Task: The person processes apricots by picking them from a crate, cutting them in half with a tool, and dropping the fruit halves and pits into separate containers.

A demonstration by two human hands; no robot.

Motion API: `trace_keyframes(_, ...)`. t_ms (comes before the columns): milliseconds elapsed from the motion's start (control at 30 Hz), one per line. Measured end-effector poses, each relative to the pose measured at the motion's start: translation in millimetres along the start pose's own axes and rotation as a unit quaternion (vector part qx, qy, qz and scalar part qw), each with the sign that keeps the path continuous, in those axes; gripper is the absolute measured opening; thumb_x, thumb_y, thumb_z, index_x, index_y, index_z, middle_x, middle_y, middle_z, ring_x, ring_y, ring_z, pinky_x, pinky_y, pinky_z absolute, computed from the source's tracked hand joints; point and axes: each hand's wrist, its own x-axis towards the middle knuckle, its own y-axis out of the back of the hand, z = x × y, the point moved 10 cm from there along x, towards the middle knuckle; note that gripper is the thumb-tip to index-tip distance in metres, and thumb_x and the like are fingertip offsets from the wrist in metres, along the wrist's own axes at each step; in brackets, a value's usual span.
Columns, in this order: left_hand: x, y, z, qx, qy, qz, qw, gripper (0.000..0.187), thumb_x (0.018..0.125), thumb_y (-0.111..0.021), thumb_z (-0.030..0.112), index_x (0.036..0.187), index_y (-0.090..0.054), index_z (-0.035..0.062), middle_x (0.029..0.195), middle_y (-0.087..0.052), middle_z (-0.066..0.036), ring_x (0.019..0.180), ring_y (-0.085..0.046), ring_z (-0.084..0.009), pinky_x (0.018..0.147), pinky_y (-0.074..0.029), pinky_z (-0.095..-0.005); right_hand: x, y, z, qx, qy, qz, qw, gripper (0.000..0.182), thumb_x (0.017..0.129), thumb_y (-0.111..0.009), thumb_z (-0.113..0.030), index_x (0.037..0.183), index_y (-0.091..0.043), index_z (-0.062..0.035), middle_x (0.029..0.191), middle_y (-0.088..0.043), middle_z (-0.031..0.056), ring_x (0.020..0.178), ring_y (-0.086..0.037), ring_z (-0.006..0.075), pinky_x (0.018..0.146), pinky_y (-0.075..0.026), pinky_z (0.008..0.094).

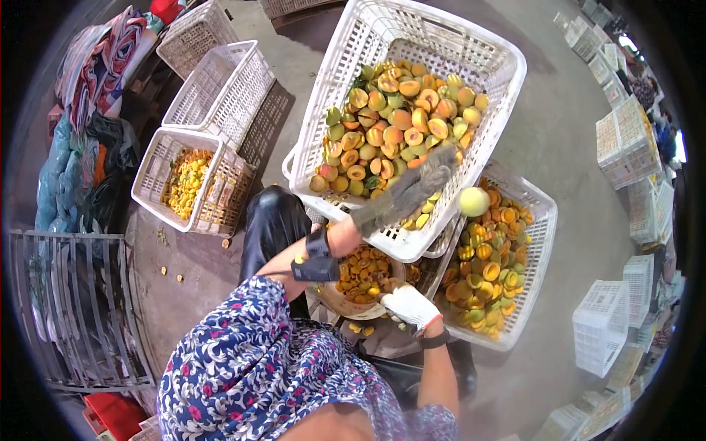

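My left hand (pixel 418 192), in a dark grey glove, reaches over the near right part of a large white crate (pixel 323 92) of halved peaches (pixel 397 121). Its fingers are smeared by motion. Just right of them, a pale yellow-green peach piece (pixel 474 202) overlaps the crate's rim. My right hand (pixel 409 306), in a white glove, is curled beside the rim of a round tub (pixel 338 303) of orange-brown peach pits (pixel 364 273). I cannot tell what its closed fingers hold. A second white crate (pixel 544 228) with peach halves (pixel 485 268) stands to the right.
At the left, a small white crate (pixel 147 165) holds yellow-orange pieces, beside another white crate (pixel 246 92). A metal rack (pixel 73 309) stands at the lower left. Stacked white crates (pixel 629 140) line the right side. Fruit scraps (pixel 164 270) lie on the floor.
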Motion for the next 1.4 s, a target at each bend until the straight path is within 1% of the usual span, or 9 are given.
trace_keyframes(67,23,47,17,0.436,-0.026,0.030,0.899,0.050,0.094,-0.054,0.033,0.137,-0.044,0.0090,0.139,-0.045,-0.013,0.126,-0.043,-0.0261,0.106,-0.034,-0.0413,-10,11,-13,-0.007,0.042,0.043,0.998,0.032,0.088,-0.050,-0.031,0.093,-0.057,0.0001,0.067,-0.058,0.0128,0.051,-0.055,0.0236,0.048,-0.045,0.0368)
trace_keyframes(100,29,79,16,0.667,-0.042,0.079,0.739,0.047,0.092,-0.058,0.029,0.134,-0.047,0.0102,0.141,-0.042,-0.018,0.136,-0.035,-0.0298,0.113,-0.028,-0.0451,-18,22,-28,-0.008,0.085,0.085,0.993,0.033,0.088,-0.048,-0.030,0.091,-0.058,0.0014,0.071,-0.060,0.0173,0.058,-0.059,0.0316,0.056,-0.047,0.0417)
trace_keyframes(200,15,167,-30,0.791,0.074,0.122,0.595,0.047,0.086,-0.061,0.025,0.130,-0.050,0.0148,0.141,-0.043,-0.019,0.135,-0.036,-0.0333,0.112,-0.026,-0.0479,-20,15,-27,-0.003,0.008,0.040,0.999,0.029,0.088,-0.049,-0.028,0.091,-0.058,-0.0001,0.088,-0.061,0.0215,0.078,-0.060,0.0357,0.069,-0.049,0.0439)
trace_keyframes(267,8,170,-37,0.856,-0.050,0.090,0.507,0.044,0.083,-0.063,0.022,0.125,-0.052,0.0119,0.134,-0.049,-0.019,0.131,-0.041,-0.0336,0.113,-0.025,-0.0504,-13,13,-26,-0.047,0.037,0.039,0.997,0.028,0.087,-0.048,-0.028,0.094,-0.058,-0.0020,0.107,-0.057,0.0255,0.099,-0.055,0.0400,0.084,-0.045,0.0465)
trace_keyframes(433,1,184,-45,0.803,0.070,0.034,0.591,0.037,0.080,-0.064,0.012,0.116,-0.057,0.0143,0.112,-0.064,-0.014,0.107,-0.060,-0.0328,0.106,-0.034,-0.0479,-23,40,-30,0.150,0.035,0.109,0.982,0.028,0.086,-0.057,-0.024,0.099,-0.055,0.0010,0.068,-0.058,0.0103,0.049,-0.056,0.0178,0.047,-0.046,0.0323)
trace_keyframes(633,-27,122,-44,0.101,0.101,0.084,0.986,0.044,0.092,-0.061,0.018,0.131,-0.049,0.0013,0.104,-0.064,-0.009,0.082,-0.066,-0.0177,0.069,-0.053,-0.0325,-31,74,-47,0.266,0.090,0.218,0.935,0.018,0.088,-0.058,-0.019,0.090,-0.051,-0.0025,0.060,-0.051,0.0029,0.048,-0.050,0.0120,0.046,-0.045,0.0301)
trace_keyframes(900,-81,8,-59,-0.163,0.241,0.019,0.957,0.048,0.098,-0.053,0.028,0.136,-0.044,0.0003,0.115,-0.058,-0.005,0.097,-0.060,-0.0098,0.081,-0.049,-0.0213,-34,86,-40,0.338,0.125,0.323,0.875,0.012,0.093,-0.056,-0.017,0.095,-0.053,-0.0058,0.062,-0.049,-0.0011,0.048,-0.047,0.0078,0.042,-0.040,0.0247)
trace_keyframes(1033,-82,-4,-55,-0.125,0.203,0.002,0.971,0.054,0.097,-0.055,0.029,0.139,-0.040,-0.0003,0.128,-0.053,-0.008,0.115,-0.053,-0.0131,0.099,-0.044,-0.0289,-39,96,-40,0.234,0.142,0.395,0.877,0.025,0.090,-0.058,-0.019,0.099,-0.051,0.0033,0.074,-0.060,0.0176,0.065,-0.061,0.0329,0.061,-0.048,0.0409)
trace_keyframes(1400,-91,-7,-64,-0.028,0.156,0.023,0.987,0.059,0.093,-0.061,0.036,0.136,-0.045,-0.0007,0.128,-0.056,-0.008,0.115,-0.053,-0.0135,0.099,-0.043,-0.0282,-37,81,-42,0.330,0.127,0.323,0.878,0.019,0.093,-0.053,-0.016,0.102,-0.048,0.0000,0.066,-0.052,0.0035,0.052,-0.054,0.0119,0.047,-0.046,0.0283)
